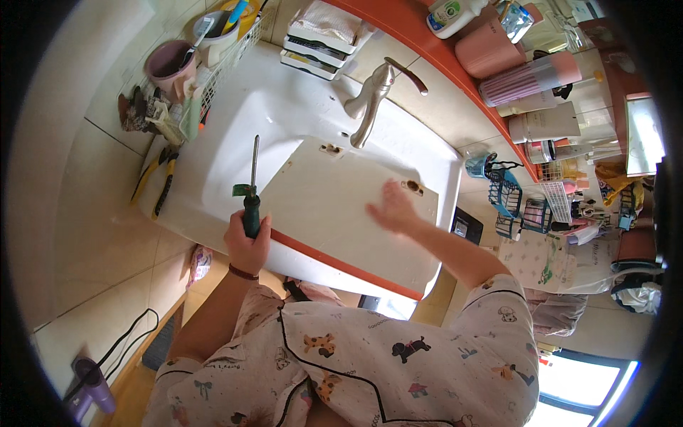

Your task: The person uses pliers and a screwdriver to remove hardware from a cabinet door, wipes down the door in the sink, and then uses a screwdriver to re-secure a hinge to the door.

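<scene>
My left hand (247, 244) is wrapped round the dark green handle of a screwdriver (254, 167), its metal shaft pointing up and away from me. Across the white sink (238, 107) lies a flat white board (327, 206), a cabinet door by its look, with a red edge toward me. Two holes with brownish marks, like hinge recesses, show along its far edge. Over the board's right part is my right hand (393, 208), slightly blurred, fingers apart and nothing seen in it. Whether it touches the surface I cannot tell. The right-hand hole (412, 188) is just beyond its fingers.
A metal faucet (371, 99) rises behind the board. Yellow-and-black pliers (165, 181) rest on the sink's left rim, near a wire basket (226, 71) with cups. Bottles crowd a red shelf (455, 71) at right. A purple hair dryer (92, 388) hangs at lower left.
</scene>
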### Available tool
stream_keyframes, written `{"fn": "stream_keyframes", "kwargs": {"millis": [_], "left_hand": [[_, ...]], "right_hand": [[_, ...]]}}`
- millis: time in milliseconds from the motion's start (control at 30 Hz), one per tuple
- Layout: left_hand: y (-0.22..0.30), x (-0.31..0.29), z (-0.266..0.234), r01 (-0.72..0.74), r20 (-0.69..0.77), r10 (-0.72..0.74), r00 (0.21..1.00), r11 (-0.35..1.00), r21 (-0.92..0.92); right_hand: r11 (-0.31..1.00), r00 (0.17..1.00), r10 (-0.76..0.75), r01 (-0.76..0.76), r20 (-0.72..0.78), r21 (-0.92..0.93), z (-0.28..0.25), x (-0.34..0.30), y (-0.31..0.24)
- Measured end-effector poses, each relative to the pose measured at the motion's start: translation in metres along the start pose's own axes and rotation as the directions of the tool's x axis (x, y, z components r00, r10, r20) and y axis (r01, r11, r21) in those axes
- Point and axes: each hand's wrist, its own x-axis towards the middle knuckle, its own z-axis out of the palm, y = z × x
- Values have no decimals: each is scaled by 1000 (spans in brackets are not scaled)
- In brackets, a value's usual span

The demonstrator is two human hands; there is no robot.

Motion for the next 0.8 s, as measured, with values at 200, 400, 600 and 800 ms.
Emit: {"fn": "stream_keyframes", "kwargs": {"millis": [200,400,600,800], "left_hand": [[2,2,2,-66,42,66,997,998,4],[3,9,1,-145,83,135,987,981,128],[-15,86,4,-257,467,48,883,882,396],[-2,113,-11,-14,640,-300,708,899,438]], "right_hand": [[928,920,-334,359,-204,98,27,71,-27],[970,949,33,45,-313,238,49,29,65],[929,933,249,-156,-258,335,43,-18,59],[926,935,164,-36,-315,376,36,31,50]]}}
